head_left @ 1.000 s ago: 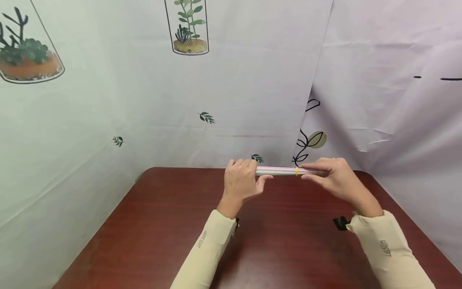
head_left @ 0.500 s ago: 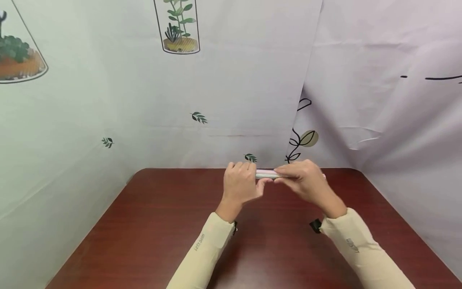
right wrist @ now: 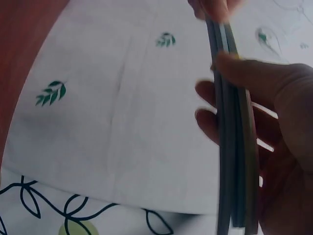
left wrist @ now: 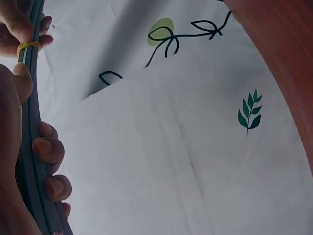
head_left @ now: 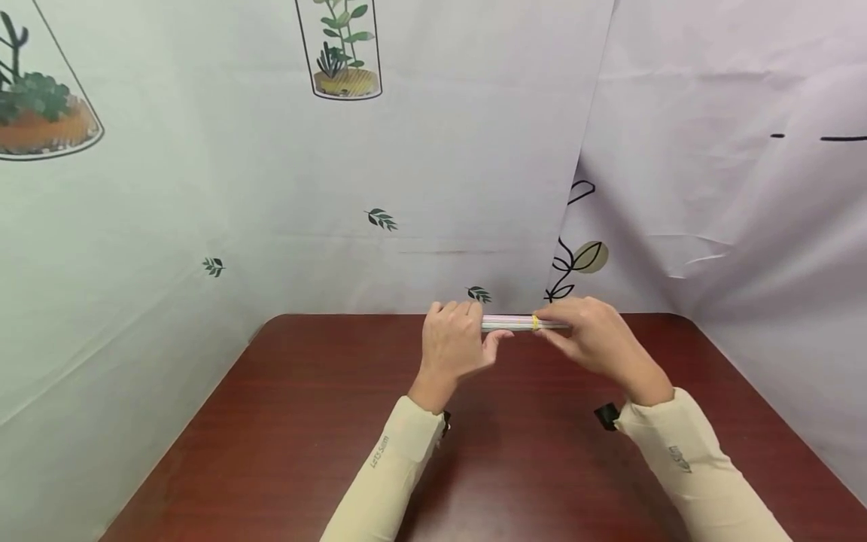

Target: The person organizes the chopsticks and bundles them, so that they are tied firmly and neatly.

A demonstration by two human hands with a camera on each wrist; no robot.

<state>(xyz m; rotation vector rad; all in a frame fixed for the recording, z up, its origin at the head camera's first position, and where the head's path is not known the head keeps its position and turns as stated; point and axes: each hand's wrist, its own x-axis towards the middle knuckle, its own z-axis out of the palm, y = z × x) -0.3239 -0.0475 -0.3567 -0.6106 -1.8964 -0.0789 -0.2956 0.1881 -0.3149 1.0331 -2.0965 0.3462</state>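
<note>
Both hands hold a bundle of long, thin, pale strips [head_left: 508,324], pinkish and whitish in the head view, level above the far part of the table. My left hand [head_left: 452,339] curls its fingers round the left end, its thumb stretched along the near side. A yellow rubber band [head_left: 535,322] goes round the bundle to the right of that hand. At the band, my right hand [head_left: 596,339] pinches with fingers and thumb. In the right wrist view, the strips [right wrist: 227,147] look dark and end unevenly. Their exact kind cannot be told.
The dark red-brown table [head_left: 325,421] lies beneath the hands. White cloth [head_left: 440,165] printed with plants hangs behind it and on both sides. A small black item [head_left: 607,416] sits at the right cuff.
My right hand moved left along the bundle, covering the band, then drew back slightly right. The yellow band now sits closer to my left hand, which has stayed nearly still.
</note>
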